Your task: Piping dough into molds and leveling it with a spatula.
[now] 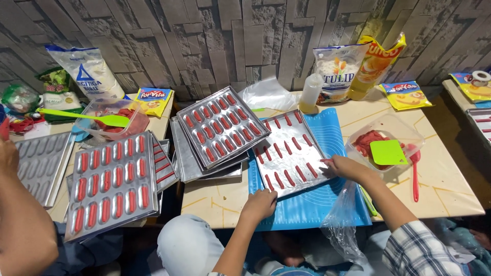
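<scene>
Your left hand (pixel 260 203) rests knuckles-up on the near edge of the metal baking tray (pixel 307 134), its fingers curled loosely against the rim; you cannot tell from here whether they pinch the tray or only press on it. Your right hand (pixel 343 167) lies at the tray's right edge, fingertips touching a red dough strip (pixel 325 161) at that corner. The fingers are bunched around the strip's end, though how firmly they close on it is not clear.

Between your two hands, the tray carries rows of thin red strips set on a slant, and it sits on a blue silicone mat (pixel 332 138) that spreads out under and beyond both hands. Just below your right wrist a clear plastic bag (pixel 341 225) hangs off the table edge.

Just beyond your right hand stands a clear plastic tub (pixel 406 134) holding red dough, with a green scraper (pixel 387 152) laid across it and a red spatula (pixel 415 176) leaning beside it. Farther from your left hand, across the mat's edge, a stack of moulded trays (pixel 221 127) filled with red dough pieces lies tilted, and another filled mould tray (pixel 112 185) sits well apart to the left. Along the wall behind are a squeeze bottle (pixel 311 93) and several food packets (pixel 338 65). Another person's arm (pixel 20 220) shows at the far left.
</scene>
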